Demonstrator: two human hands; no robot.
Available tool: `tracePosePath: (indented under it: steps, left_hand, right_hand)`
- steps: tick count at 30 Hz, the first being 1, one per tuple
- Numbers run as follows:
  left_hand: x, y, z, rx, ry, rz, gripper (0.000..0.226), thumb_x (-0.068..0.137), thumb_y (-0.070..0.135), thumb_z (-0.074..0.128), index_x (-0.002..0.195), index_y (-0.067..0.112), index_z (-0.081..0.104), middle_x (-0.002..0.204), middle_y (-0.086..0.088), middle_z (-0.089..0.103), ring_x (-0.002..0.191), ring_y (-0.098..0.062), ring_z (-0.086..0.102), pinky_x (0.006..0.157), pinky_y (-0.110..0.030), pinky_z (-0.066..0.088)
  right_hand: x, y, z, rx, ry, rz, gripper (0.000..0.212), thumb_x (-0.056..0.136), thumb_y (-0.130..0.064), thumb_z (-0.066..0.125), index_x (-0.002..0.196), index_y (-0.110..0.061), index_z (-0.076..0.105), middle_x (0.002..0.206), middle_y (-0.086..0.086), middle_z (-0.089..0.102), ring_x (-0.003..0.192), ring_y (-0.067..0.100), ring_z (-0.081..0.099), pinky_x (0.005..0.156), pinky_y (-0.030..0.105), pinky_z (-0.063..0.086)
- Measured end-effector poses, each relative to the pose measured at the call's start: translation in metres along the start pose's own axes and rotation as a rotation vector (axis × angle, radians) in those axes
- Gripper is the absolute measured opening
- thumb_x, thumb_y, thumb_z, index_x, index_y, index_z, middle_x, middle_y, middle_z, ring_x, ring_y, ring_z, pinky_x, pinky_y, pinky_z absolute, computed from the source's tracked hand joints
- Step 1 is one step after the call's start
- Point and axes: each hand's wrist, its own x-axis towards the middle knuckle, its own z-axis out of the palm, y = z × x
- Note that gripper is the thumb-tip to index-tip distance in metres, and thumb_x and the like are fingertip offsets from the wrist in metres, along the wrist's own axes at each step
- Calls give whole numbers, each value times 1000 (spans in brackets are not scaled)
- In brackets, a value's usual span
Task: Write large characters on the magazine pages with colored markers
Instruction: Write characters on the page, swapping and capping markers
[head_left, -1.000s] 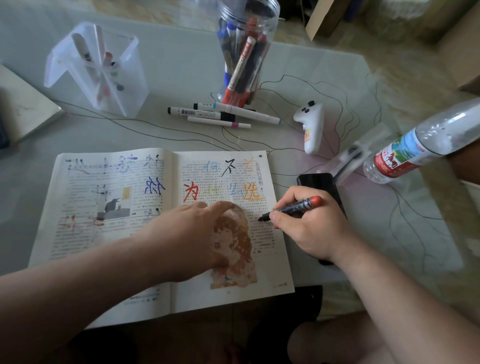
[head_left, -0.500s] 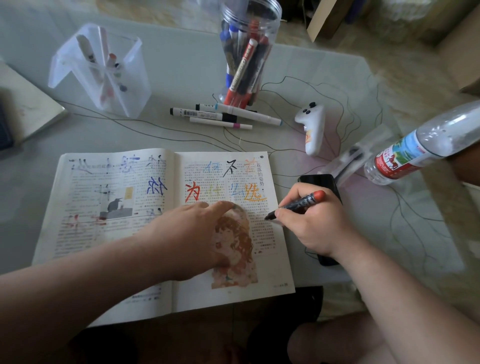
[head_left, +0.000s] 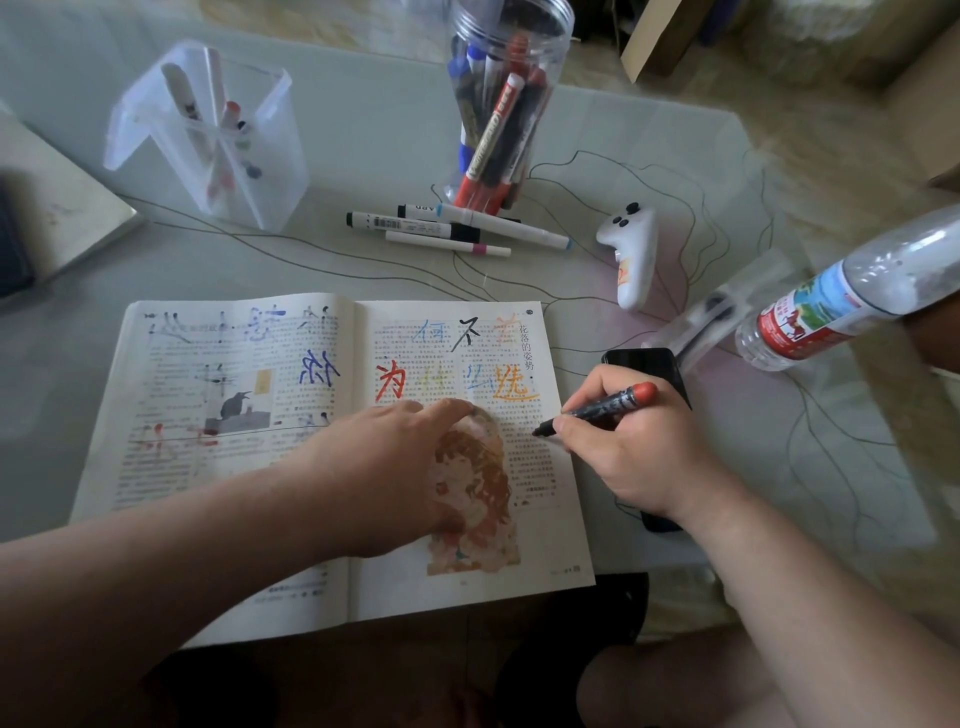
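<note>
Head: marker (head_left: 613, 404) tip beyond right hand (head_left: 634, 457)

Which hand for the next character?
Right. The right hand grips the marker, its tip at the right page; the left hand lies flat on the magazine, pinning it.

Matt printed paper magazine (head_left: 249, 415), glossy glass table (head_left: 363, 119), clear plastic jar (head_left: 511, 31) and bottle (head_left: 857, 291).
</note>
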Motion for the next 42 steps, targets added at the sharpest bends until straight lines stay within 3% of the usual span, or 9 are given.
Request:
tracePosePath:
  steps: [4, 8, 12, 17, 21, 25, 36, 42]
  left_hand:
    - [0, 0, 0, -1, -1, -3, 89, 72, 70, 73, 142, 57, 20, 132, 15, 54, 117, -15, 57, 92, -33, 49]
    - [0, 0, 0, -1, 0, 0, 88, 73, 69, 73, 142, 57, 19, 132, 15, 55, 117, -15, 57, 94, -34, 50]
    - [0, 0, 0, 3, -1, -2, 89, 72, 70, 73, 142, 57, 19, 132, 15, 55, 118, -15, 57, 94, -35, 50]
    - [0, 0, 0, 13, 1, -3, 90, 72, 69, 73, 143, 56, 19, 135, 14, 54, 121, -15, 55, 95, -34, 48]
    - [1, 0, 0, 0, 3, -3, 89, 72, 69, 73, 142, 56, 20, 135, 14, 54, 120, -15, 56, 95, -35, 49]
    - [0, 0, 0, -2, 6, -2, 89, 72, 68, 73, 143, 55, 21, 134, 14, 54, 120, -15, 56, 93, -33, 48]
    - [-2, 2, -3, -21, -3, -17, 89, 71, 68, 73, 141, 57, 19, 132, 14, 54, 119, -14, 56, 93, -33, 48]
    - [-4, 6, -7, -22, -34, -35, 90, 72, 68, 73, 142, 56, 19, 134, 15, 53, 120, -13, 55, 94, -32, 47]
  right_hand:
    - [-2, -3, 1, 9, -102, -3, 18, 80, -7, 79, 68, -11, 66, 65, 1, 66, 58, 15, 57, 54, 19, 42]
    - [0, -3, -2, 2, -57, -1, 18, 80, -6, 78, 68, -10, 65, 58, -11, 61, 54, 2, 52, 51, 12, 38]
    - [0, -4, -4, -48, -86, 16, 20, 80, -6, 76, 67, -10, 62, 57, -7, 59, 52, 2, 50, 49, 12, 37]
    - [2, -4, -2, -73, 8, 38, 18, 78, -8, 75, 66, -13, 63, 55, -8, 59, 53, 3, 52, 50, 13, 39]
    - [-1, -5, -1, 76, -20, -17, 13, 82, -13, 80, 77, -18, 69, 70, 2, 72, 66, 16, 67, 60, 26, 51]
    - [-3, -5, 3, -4, -30, -30, 18, 82, -10, 80, 74, -20, 67, 64, -10, 63, 60, -1, 56, 55, 9, 40]
    - [-3, -9, -1, -8, -145, -20, 21, 80, -8, 80, 68, -19, 67, 68, -4, 66, 60, 6, 57, 54, 16, 43]
    - [0, -7, -2, -68, -65, 43, 20, 78, -4, 74, 66, -9, 58, 51, -12, 52, 49, 5, 46, 47, 14, 33]
